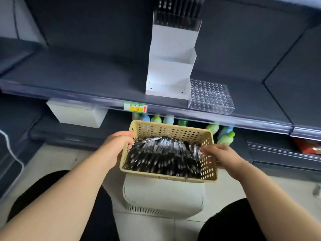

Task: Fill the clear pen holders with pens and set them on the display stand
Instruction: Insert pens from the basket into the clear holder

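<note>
1. Beige perforated plastic basket [173,131], rectangular, is sitting on a white stool [163,197], holding black pens [163,155].
2. Left hand [116,145] is pinching one pen at the basket's left rim.
3. Right hand [220,153] is gripping the right wall.
4. Clear pen holder [211,96], studded with round holes, is standing empty on the grey shelf [86,79] beside the white stepped display stand [170,66]; the stand's top tier of pens is running out of frame.

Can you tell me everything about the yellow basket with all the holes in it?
The basket is a pale yellow rectangular tub, plastic by the look of it, its walls punched with rows of round holes. It sits upright on a white stool-like stand, below the shelf edge. It is nearly full of black pens lying in a heap. The left hand grips its left wall and pinches a pen; the right hand reaches over its right wall.
</note>
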